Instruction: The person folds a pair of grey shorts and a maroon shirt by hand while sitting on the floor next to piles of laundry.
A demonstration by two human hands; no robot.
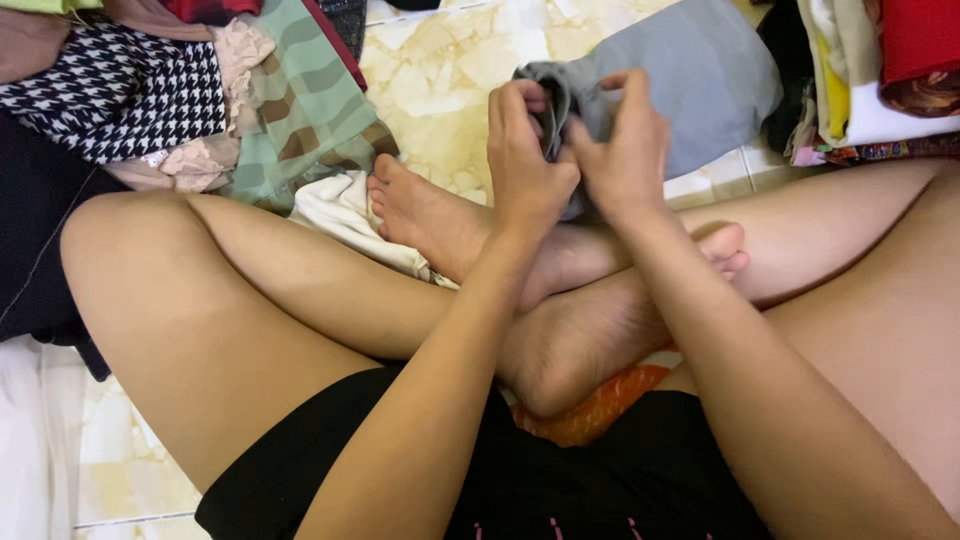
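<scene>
Head view, then: what lies in the hands?

— One grey garment (690, 75), spread on the pale marble-patterned floor tiles (440, 70) ahead of the crossed legs. Its long axis runs from the bunched end between the hands up and away to the right, toward the stack of folded clothes (860, 70) at the upper right.

— Which end is gathered?

— The near, left end. It is rolled or crumpled into a thick wad, while the far part lies flat and smooth.

— And the left hand (525, 155)?

— Curled tight, fingers closed over the wad, thumb side toward the other hand, knuckles up.

— The right hand (625, 150)?

— Also closed on the grey cloth, fingers hooked over the top edge of the bunch. The two hands touch at the thumbs, just above a bare foot (430, 215).

— What surrounds them?

— A heap of clothing at the upper left: a black-and-white houndstooth piece (110, 90), a green striped cloth (305, 110), and a white cloth (335, 205) just beside the foot. An orange patterned fabric (600, 405) shows under the crossed ankles.
</scene>
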